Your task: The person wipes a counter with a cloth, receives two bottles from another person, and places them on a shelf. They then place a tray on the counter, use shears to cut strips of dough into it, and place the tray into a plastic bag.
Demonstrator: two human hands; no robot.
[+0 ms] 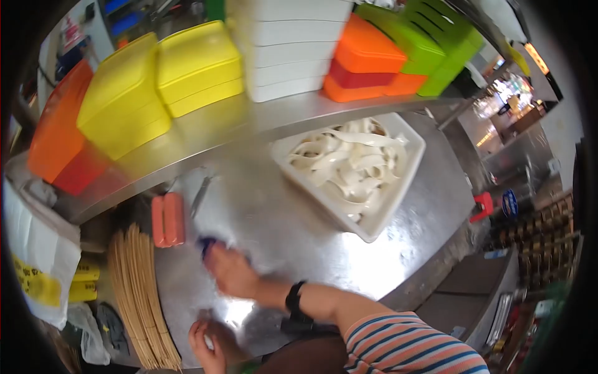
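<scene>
Right hand: closed on a dark blue, soft-looking piece (207,244), blurred, perhaps cloth; the hand (232,273) is low over the shiny steel worktop (280,230), its wrist in a black band (294,298) below a striped sleeve (405,343).
Left hand: near the worktop's close edge, fingers curled (208,356); something small and pale shows between them, but whether it is gripped I cannot tell.
Step in hand: judging by the low reach and the blur, the right hand is handling the dark blue piece at the worktop.
Care called for: a firm, flat hold, with room left for the things beside it.
Pink packs: two salmon-pink, block-like packs (167,219) side by side, beyond the right hand and to its left.
Metal tool: a slim grey metal utensil (201,196) just beside the packs.
Sticks: a long bundle of thin tan wooden sticks (140,299) along the left side.
Tray: a white rectangular plastic tray (398,202) of broad, glossy white strips (352,165), apart from both hands.
Shelf: a raised steel ledge (212,134) bearing yellow (199,68), white (293,56), orange (364,50) and green boxes (436,53).
</scene>
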